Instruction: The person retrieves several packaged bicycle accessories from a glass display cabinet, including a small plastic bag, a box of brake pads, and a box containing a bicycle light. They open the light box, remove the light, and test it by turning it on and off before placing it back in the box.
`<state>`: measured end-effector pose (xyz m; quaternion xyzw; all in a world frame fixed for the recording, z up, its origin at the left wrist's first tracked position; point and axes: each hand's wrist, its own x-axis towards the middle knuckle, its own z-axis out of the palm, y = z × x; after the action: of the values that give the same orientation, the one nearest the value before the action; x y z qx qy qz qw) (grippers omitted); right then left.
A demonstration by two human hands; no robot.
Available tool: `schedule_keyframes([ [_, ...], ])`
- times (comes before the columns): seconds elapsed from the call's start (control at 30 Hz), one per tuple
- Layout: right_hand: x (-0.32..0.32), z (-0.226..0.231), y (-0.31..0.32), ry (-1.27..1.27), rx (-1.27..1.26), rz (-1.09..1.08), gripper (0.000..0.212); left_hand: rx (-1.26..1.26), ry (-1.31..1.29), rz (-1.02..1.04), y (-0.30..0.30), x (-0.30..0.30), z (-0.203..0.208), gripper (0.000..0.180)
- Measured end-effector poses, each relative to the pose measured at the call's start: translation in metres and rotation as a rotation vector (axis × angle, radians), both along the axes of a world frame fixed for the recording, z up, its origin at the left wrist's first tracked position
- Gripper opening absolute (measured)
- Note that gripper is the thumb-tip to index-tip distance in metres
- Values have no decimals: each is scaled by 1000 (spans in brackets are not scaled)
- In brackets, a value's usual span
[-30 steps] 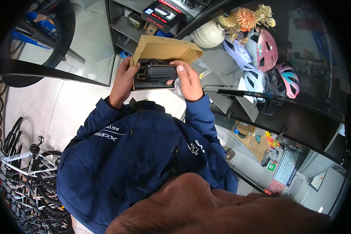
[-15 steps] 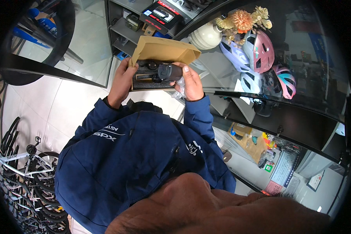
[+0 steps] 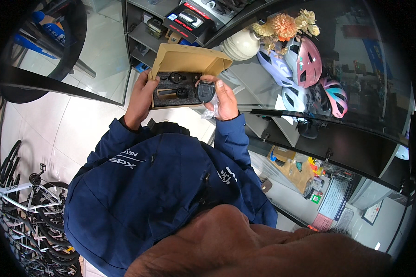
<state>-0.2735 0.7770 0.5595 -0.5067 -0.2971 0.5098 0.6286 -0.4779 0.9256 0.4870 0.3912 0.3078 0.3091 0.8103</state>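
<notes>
Two bare hands work at an open cardboard box (image 3: 185,62) with a black foam insert, held far out above the pale tiled floor (image 3: 74,124). Left hand (image 3: 141,99) clasps the box's left edge, fingers curled round it. Right hand (image 3: 225,99) pinches a small black oval device (image 3: 205,91) at the box's right edge.

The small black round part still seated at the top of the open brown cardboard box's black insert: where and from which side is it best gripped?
Probably a grip across the rim of the small black round part, coming from straight above the insert. It sits recessed in the black foam tray, so only its top edge is free. The left hand steadies the open brown cardboard box.
</notes>
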Motion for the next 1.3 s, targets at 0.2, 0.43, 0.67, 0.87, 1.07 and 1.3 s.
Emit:
schedule_keyframes([
  [0.2,-3,5,2,-68,-34,-28,50,-40,4,39,4,-1,-1,41],
  [0.43,-22,9,15,-125,-186,-150,30,-6,9,143,4,2,-10,39],
  [0.67,-54,16,29,-818,-35,-206,39,-73,-77,123,3,3,-19,34],
  [0.87,-74,35,32,-1069,111,-272,51,-161,-95,82,-2,3,-22,33],
  [1.07,-81,37,36,-1073,184,-311,54,-128,-147,45,-3,3,-20,35],
  [1.3,-79,35,31,-1066,232,-232,48,-158,-221,60,-2,1,-16,39],
])
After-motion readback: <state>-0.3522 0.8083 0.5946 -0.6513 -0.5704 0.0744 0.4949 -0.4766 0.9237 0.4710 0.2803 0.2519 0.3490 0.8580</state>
